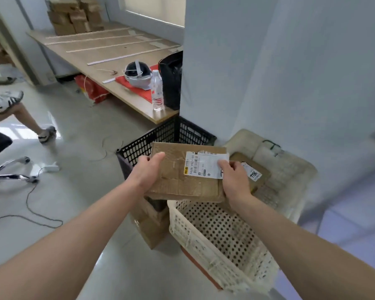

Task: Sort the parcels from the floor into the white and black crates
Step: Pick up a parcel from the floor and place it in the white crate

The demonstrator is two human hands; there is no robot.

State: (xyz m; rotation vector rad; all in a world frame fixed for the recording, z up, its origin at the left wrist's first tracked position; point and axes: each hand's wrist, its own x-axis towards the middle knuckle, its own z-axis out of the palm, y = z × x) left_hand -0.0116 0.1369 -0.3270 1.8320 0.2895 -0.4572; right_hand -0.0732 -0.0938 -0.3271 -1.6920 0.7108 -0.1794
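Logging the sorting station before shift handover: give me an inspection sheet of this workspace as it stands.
Surface: glossy pale floor, both crates standing on it.
Job's things: parcel held above where the black crate and white crate meet; second parcel lies in the white crate; cardboard boxes beside the white crate.
Clutter: helmet, bottle, black bag on the table.
Hands: left hand and right hand both grip the parcel.
Cables: dark cable loops across the floor at left.
Surroundings: stacked boxes at the table's far end; a seated person's leg and a chair base at left.
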